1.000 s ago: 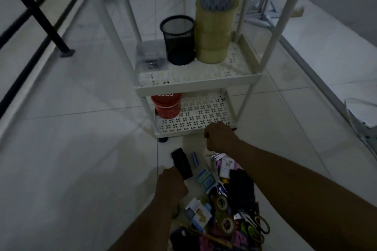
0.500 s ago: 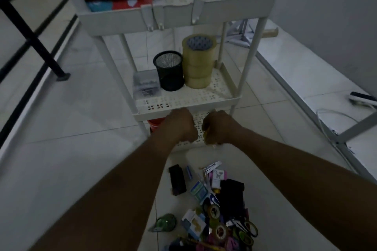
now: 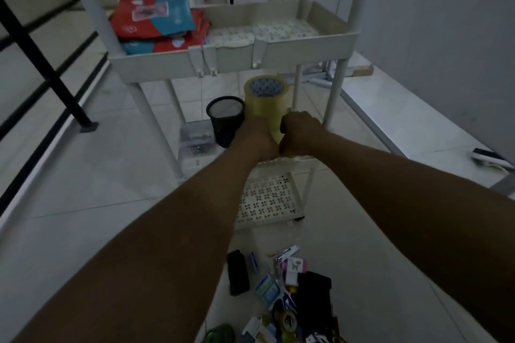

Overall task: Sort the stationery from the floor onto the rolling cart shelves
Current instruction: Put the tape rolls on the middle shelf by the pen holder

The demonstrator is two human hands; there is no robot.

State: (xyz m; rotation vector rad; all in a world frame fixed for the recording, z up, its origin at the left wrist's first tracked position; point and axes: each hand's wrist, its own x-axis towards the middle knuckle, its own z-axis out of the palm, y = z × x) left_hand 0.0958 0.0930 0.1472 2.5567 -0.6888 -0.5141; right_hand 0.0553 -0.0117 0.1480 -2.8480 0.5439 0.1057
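Two hands, left [image 3: 257,139] and right [image 3: 299,133], both curled tight, touching, their hold too hidden to tell, before one tape stack [image 3: 266,100] and one black cup [image 3: 226,120] at 12 o'clock.

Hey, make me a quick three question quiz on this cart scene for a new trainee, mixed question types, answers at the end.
1. True or false: the black mesh cup stands on the cart's top shelf.
2. Multiple choice: what lies on the left of the top shelf? A) red and blue packets B) scissors C) a stapler
3. Fill in: both hands are raised in front of the stack of ____ rolls on the middle shelf.

Key
1. False: it stands on the middle shelf, left of the tape rolls.
2. A: the packets.
3. Tape. The left hand and right hand are curled; what they hold is hidden.
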